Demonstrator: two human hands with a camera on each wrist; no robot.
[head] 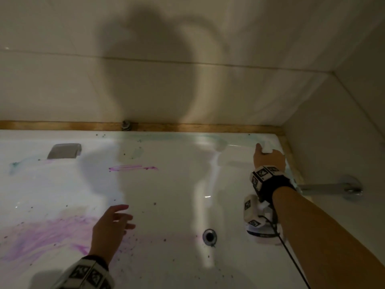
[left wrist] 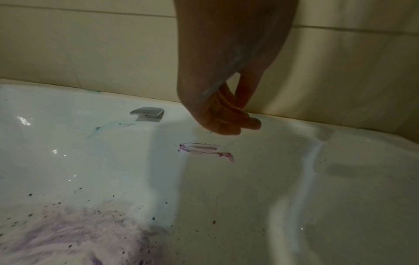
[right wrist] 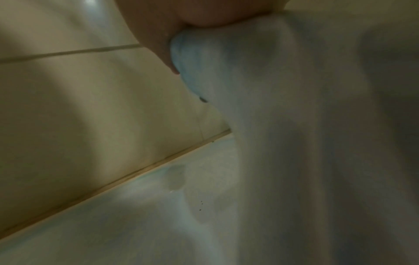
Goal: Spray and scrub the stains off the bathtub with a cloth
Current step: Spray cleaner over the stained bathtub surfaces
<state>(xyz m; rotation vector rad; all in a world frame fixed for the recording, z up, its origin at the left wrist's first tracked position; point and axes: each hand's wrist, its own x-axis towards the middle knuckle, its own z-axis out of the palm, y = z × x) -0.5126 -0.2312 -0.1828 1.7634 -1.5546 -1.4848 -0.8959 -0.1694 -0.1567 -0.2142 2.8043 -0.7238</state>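
Right hand (head: pixel 268 158) is way over at the far right corner of the bathtub (head: pixel 177 195), fingers bunched around a white cloth (head: pixel 266 148) that's pushed up against the tub wall just under the rim. Left hand (head: pixel 111 228) hangs over the near left part of the tub holding nothing, fingers loose and a bit spread. There's a purple streak (head: pixel 132 168) on the far wall, a big purple smear (head: pixel 41 236) near left, and the drain (head: pixel 209 236) between the arms.
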